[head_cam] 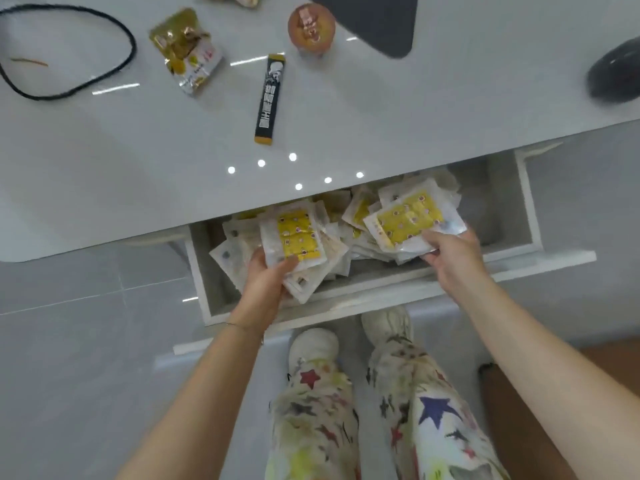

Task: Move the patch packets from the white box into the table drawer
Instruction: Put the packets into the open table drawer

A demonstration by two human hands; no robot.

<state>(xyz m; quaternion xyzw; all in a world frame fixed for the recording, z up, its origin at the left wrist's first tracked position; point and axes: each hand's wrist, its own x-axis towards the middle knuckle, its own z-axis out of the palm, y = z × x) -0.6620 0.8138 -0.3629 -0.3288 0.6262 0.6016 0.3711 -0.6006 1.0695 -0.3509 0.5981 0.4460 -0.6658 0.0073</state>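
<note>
White glossy tabletop (381, 109) fills the upper view; grey tiled floor (69, 341) lies below it. The drawer (204, 282) stands pulled out from under the table's front edge, and I look straight down into it.

Contents: the drawer holds a loose heap of patch packets (360, 209), white sleeves with yellow patches, overlapping at all angles from its left wall to past its middle. The drawer's right end shows bare floor.

Left hand (266, 285): over the drawer's front-left part, thumb on top and fingers under, gripping a left stack (298, 237) of several packets, yellow face up.

Right hand (450, 258): over the drawer's front rim right of centre, pinching the near corner of a right stack (408, 220), yellow face up and tilted. I cannot tell whether either stack touches the heap beneath it.

Beyond the drawer, on the tabletop: a black stick sachet (268, 98), a yellow snack pouch (187, 50), a round brown-lidded cup (311, 27), a black cord (133, 46) in a loop far left, a dark mouse (614, 74) far right.

Nearer than the drawer: my pale shoes (313, 344) and star-print trousers (311, 410).
</note>
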